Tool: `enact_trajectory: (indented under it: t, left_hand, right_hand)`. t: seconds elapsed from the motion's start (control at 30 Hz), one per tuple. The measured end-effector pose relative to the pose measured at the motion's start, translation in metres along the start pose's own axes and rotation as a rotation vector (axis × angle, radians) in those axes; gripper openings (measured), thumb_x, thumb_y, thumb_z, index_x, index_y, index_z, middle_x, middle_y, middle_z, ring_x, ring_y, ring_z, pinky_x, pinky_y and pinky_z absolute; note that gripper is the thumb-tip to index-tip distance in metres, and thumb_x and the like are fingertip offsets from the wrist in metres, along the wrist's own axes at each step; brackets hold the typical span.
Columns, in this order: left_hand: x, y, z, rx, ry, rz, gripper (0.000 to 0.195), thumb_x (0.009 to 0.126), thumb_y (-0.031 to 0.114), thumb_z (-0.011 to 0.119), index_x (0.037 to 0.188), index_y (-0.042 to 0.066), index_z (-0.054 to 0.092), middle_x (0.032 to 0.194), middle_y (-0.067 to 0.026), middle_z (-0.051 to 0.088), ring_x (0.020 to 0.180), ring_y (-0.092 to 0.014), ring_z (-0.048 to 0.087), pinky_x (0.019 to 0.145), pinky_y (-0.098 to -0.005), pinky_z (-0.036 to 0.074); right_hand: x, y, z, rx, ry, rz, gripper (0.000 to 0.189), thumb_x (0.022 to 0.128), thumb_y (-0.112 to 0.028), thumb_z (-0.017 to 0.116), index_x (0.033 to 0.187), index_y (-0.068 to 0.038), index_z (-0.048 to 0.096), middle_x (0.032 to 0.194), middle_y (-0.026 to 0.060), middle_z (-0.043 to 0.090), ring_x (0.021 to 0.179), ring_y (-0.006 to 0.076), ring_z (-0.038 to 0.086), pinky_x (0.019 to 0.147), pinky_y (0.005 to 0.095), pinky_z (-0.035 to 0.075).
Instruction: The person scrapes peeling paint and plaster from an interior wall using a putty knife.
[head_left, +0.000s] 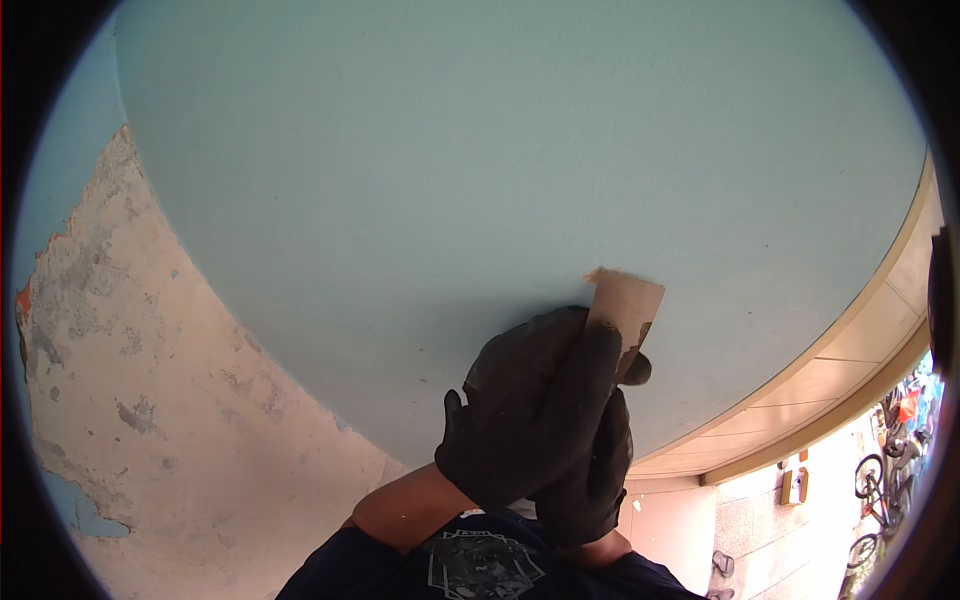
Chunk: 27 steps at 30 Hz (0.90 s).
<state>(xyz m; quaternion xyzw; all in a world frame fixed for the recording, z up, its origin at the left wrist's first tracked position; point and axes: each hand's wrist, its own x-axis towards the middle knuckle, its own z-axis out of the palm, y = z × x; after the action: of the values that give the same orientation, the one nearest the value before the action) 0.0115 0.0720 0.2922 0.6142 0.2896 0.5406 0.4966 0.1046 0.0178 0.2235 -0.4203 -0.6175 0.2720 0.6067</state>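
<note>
Black work gloves cover both of my hands, which are clasped together around a flat scraper (632, 300). My left hand (525, 405) lies over the grip, with a finger along the blade. Lower and to the right, my right hand (611, 457) is partly hidden behind the left one; it also appears closed around the tool. The blade's far edge meets the pale blue-green painted wall (480, 165). A small ragged brownish patch (602, 274) shows at the blade's upper left corner. The scraper's handle is covered by the gloves.
An adjoining wall (187, 420) on the left is stripped to patchy plaster, with blue paint (82, 510) left at its edges. A beige frame (817, 375) borders the right. Beyond it are a small box (795, 486), sandals (722, 564) and bicycles (874, 495).
</note>
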Motion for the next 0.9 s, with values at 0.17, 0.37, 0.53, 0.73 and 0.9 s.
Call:
enact_trajectory:
  t: [0.17,0.37,0.53,0.73,0.9]
  left_hand:
    - [-0.002,0.004,-0.008,0.081,-0.015,-0.036,0.035,0.104,0.023,0.050,0.095,-0.005,0.068,0.081,-0.0126,0.073,0.074,-0.016,0.069,0.070,-0.0333,0.055]
    - [-0.001,0.012,-0.004,0.107,0.049,-0.035,0.032,0.103,0.022,0.053,0.091,-0.004,0.068,0.079,-0.0109,0.072,0.070,-0.013,0.067,0.064,-0.0306,0.054]
    - [-0.001,0.011,-0.007,0.138,0.064,0.032,0.030,0.103,0.021,0.055,0.091,-0.004,0.068,0.076,-0.0100,0.071,0.066,-0.013,0.065,0.061,-0.0299,0.053]
    - [0.002,0.010,-0.012,0.217,0.086,0.076,0.031,0.103,0.020,0.055,0.087,-0.003,0.069,0.072,-0.0088,0.070,0.065,-0.012,0.064,0.060,-0.0297,0.052]
    - [0.010,0.025,-0.004,0.298,0.122,0.201,0.032,0.102,0.021,0.056,0.085,-0.003,0.069,0.071,-0.0080,0.069,0.063,-0.011,0.063,0.059,-0.0294,0.051]
  right_hand:
    - [0.000,0.007,0.002,0.057,0.026,0.001,0.045,0.106,-0.025,0.052,0.143,0.001,0.047,0.127,0.0143,0.063,0.114,0.0229,0.064,0.092,0.0368,0.053]
    - [0.005,-0.001,0.003,0.118,0.030,0.037,0.043,0.107,-0.024,0.049,0.142,0.001,0.047,0.125,0.0144,0.063,0.113,0.0217,0.064,0.089,0.0346,0.054]
    - [0.006,-0.006,0.019,0.228,0.079,0.076,0.036,0.107,-0.020,0.045,0.134,0.003,0.048,0.116,0.0158,0.062,0.103,0.0241,0.064,0.083,0.0365,0.052]
    - [0.008,-0.001,0.032,0.254,0.151,0.019,0.033,0.106,-0.018,0.044,0.128,0.005,0.050,0.109,0.0162,0.063,0.095,0.0244,0.065,0.077,0.0368,0.051]
    - [0.014,-0.013,0.021,0.326,0.106,0.086,0.048,0.107,-0.021,0.048,0.149,0.003,0.042,0.130,0.0152,0.062,0.112,0.0197,0.064,0.089,0.0316,0.055]
